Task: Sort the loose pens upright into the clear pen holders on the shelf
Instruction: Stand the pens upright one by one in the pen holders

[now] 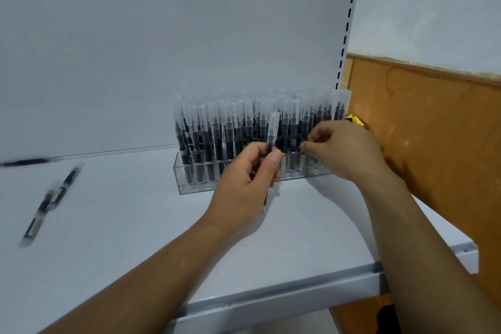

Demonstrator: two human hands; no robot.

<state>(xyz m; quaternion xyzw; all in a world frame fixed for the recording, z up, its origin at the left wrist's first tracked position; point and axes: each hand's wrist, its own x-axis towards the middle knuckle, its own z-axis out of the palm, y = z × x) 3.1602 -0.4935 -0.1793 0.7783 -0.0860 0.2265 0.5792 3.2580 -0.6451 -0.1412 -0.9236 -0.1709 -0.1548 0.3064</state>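
A clear pen holder (189, 173) stands at the back right of the white shelf (122, 225), packed with several upright black pens with frosted caps (217, 127). My left hand (244, 179) grips one black pen (272, 130) upright in front of the holder, its cap above my fingers. My right hand (341, 149) reaches into the holder's right part with curled fingers among the pens; whether it pinches one is unclear. Two loose pens (51, 198) lie on the shelf at the left, and another pen (27, 162) lies by the back panel.
The shelf's front edge (271, 295) runs below my forearms. A slotted upright post (347, 35) rises at the right, with an orange wooden panel (433, 130) beyond it. A yellow object (355, 119) peeks out behind my right hand.
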